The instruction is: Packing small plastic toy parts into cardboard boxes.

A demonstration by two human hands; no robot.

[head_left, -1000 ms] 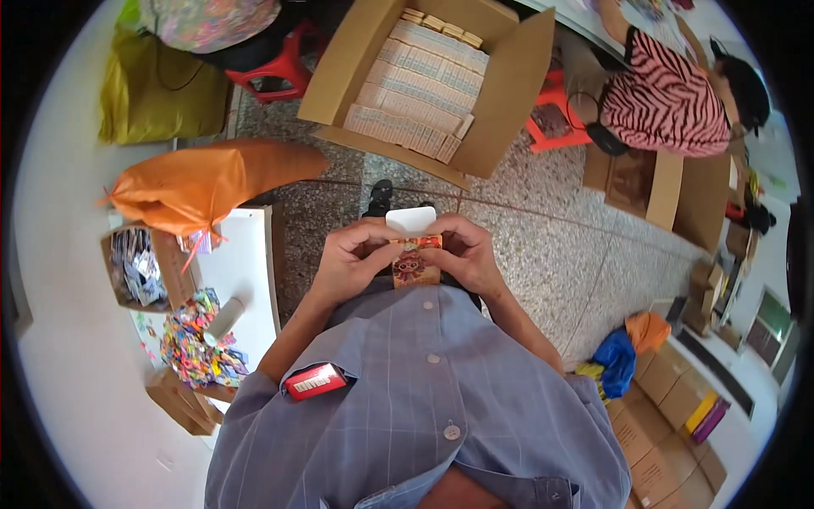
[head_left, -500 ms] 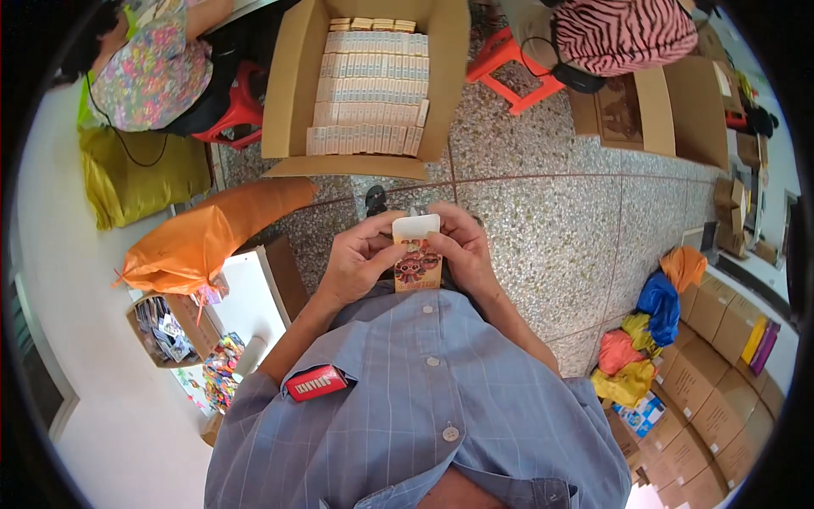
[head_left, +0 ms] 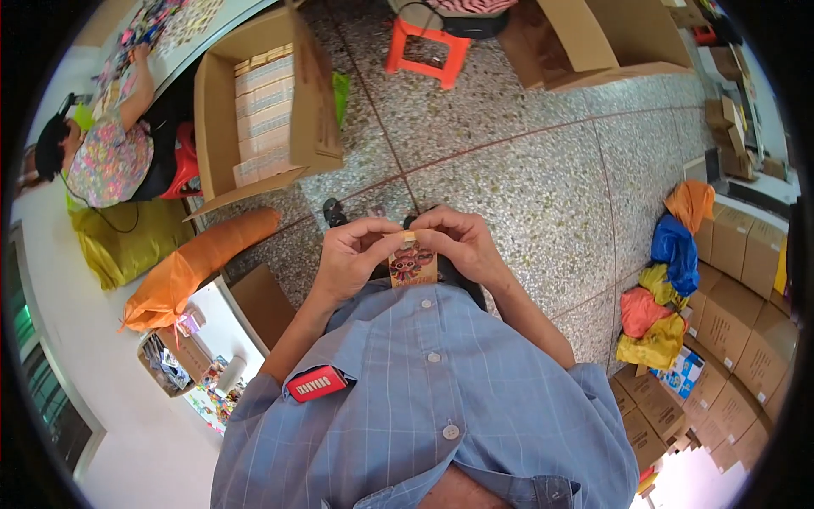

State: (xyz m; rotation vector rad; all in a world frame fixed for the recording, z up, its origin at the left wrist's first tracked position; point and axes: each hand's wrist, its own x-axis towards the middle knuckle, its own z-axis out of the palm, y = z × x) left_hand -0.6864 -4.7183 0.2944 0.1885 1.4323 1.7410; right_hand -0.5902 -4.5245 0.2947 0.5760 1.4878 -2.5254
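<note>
In front of my shirt stands a small yellow-orange printed box (head_left: 413, 267) with cartoon figures on its face. My left hand (head_left: 350, 257) grips its upper left corner, thumb and fingers closed together. At the upper right corner my right hand (head_left: 460, 246) pinches it the same way. Both thumbs meet at the top end, where only a narrow pale strip of the flap shows between them. The box's back and the fingertips behind it are hidden.
Ahead on the left an open carton (head_left: 315, 127) holds rows of small boxes (head_left: 264, 110). A person (head_left: 110, 161) sits beyond it; a red stool (head_left: 431, 53) stands ahead. An orange sack (head_left: 203, 263) lies left, stacked cartons (head_left: 733, 318) and coloured bags (head_left: 676, 246) right.
The white top flap, raised before, is now folded down under my thumbs. My hands have drawn closer together over the box top. The view has turned, shifting the surroundings.
</note>
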